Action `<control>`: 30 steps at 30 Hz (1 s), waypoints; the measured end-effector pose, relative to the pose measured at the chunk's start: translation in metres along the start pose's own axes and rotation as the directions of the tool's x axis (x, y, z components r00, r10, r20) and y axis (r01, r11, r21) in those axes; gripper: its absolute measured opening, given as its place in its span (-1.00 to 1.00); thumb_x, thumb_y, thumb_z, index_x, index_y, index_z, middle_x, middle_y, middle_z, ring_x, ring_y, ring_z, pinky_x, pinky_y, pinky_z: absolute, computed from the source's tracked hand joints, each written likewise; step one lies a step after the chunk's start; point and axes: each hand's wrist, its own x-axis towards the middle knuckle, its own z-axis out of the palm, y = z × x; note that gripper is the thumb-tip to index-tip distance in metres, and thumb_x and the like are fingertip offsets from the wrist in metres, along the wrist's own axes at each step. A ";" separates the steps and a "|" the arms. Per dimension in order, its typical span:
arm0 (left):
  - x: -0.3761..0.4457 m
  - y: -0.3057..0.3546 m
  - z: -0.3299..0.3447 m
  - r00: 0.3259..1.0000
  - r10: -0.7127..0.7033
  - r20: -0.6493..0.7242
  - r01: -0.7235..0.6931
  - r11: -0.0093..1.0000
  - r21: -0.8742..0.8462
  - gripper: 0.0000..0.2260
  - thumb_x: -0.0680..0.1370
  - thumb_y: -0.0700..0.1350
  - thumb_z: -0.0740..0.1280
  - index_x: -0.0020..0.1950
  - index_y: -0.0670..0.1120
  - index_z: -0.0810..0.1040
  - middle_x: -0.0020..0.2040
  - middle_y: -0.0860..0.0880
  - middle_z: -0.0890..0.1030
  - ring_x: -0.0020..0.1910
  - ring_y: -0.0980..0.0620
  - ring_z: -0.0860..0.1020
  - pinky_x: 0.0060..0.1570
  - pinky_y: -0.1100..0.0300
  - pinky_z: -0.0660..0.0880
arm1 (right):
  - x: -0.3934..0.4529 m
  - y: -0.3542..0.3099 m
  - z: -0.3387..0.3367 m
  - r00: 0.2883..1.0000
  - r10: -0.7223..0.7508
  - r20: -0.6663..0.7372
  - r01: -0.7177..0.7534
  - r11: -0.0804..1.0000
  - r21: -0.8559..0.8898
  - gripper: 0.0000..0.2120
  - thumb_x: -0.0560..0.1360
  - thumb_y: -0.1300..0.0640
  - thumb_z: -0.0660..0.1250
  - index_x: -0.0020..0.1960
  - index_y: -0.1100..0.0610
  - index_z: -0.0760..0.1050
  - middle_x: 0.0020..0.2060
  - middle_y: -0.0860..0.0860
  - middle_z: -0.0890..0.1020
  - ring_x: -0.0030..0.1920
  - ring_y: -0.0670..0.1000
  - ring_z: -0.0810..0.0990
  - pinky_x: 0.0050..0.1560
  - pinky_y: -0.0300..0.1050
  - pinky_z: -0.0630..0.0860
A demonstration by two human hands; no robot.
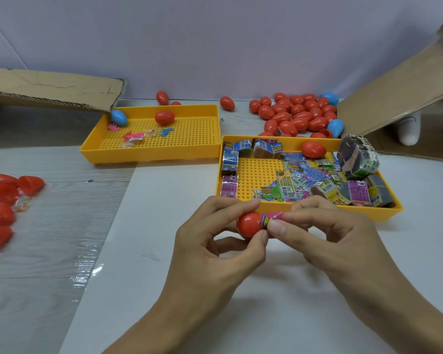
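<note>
Now we pinch the red egg half (pixel 249 224) in our left hand (pixel 215 247) so our right hand (pixel 325 236) can push the folded leaflet (pixel 272 217) inside.

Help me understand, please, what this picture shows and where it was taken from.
There is no machine here: a single camera worn on a person's head looks forward and down at their two bare hands over a white table. The left hand grips a red egg half, and the right hand pinches a folded pink leaflet at its opening. Just behind the hands, a yellow tray holds many printed leaflets and one red egg. A second yellow tray further left holds small toys, a blue egg and another red egg. A pile of closed eggs, mostly red, lies at the back, and open red halves lie at the far left.
</note>
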 end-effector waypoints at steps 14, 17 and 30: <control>-0.002 0.008 0.002 0.964 0.263 -0.026 -0.251 0.943 0.220 -0.69 0.42 -0.17 0.46 0.16 -0.12 0.64 0.00 -0.03 0.64 -0.09 0.04 0.67 -0.17 0.29 0.62 | -0.006 -0.007 0.005 0.999 0.048 0.000 -0.047 0.989 0.139 -0.75 0.37 -0.10 0.49 -0.23 0.10 0.65 -0.48 -0.01 0.60 -0.54 0.09 0.59 -0.57 -0.20 0.39; -0.003 0.008 0.002 0.953 0.302 -0.027 -0.283 0.917 0.280 -0.68 0.42 -0.17 0.46 0.17 -0.15 0.64 0.00 -0.06 0.65 -0.08 0.03 0.67 -0.15 0.29 0.62 | -0.009 -0.008 0.007 0.998 0.053 0.016 -0.055 0.984 0.169 -0.72 0.35 -0.13 0.43 -0.18 0.09 0.59 -0.50 -0.05 0.60 -0.59 0.09 0.55 -0.59 -0.19 0.38; -0.003 0.009 0.005 0.965 0.254 -0.073 -0.232 0.947 0.221 -0.55 0.46 -0.28 0.43 0.35 -0.14 0.49 0.05 -0.12 0.57 0.00 0.08 0.65 -0.11 0.30 0.63 | -0.005 -0.009 0.007 1.000 -0.003 0.005 0.002 0.989 0.146 -0.76 0.38 -0.13 0.40 -0.06 -0.01 0.64 -0.34 -0.09 0.66 -0.49 0.14 0.64 -0.52 -0.19 0.47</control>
